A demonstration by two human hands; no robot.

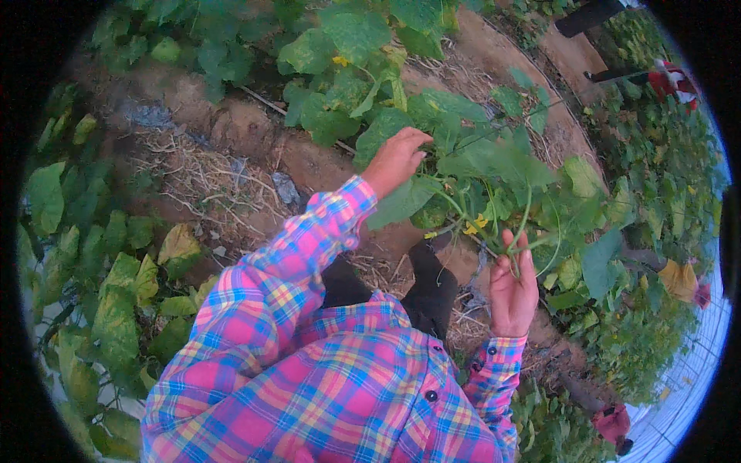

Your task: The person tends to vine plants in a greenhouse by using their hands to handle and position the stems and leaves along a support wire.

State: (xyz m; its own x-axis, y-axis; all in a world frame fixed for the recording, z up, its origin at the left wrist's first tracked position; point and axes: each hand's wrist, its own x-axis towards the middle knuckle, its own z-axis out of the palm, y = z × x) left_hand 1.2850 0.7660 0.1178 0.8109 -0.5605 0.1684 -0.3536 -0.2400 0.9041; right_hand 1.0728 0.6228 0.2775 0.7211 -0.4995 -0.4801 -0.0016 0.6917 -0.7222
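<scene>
In front of me a green cucumber-like vine (463, 215) with broad leaves, thin tendrils and a yellow flower (476, 224) spreads out. My left hand (400, 157) is among the leaves at the vine's upper left, fingers bent; what its fingertips touch is hidden by leaves. My right hand (514, 283) is palm up at the vine's lower right, with a green stem (525, 220) between its fingers. A large leaf (402, 204) hangs just below my left hand.
Dry stems (214, 179) and scraps of plastic film (285, 188) lie on the soil at left. Yellowing leaves (178, 249) grow at lower left. A person in red and white (674, 84) is at upper right; other people appear among plants at the right edge. A thin wire crosses above the vine.
</scene>
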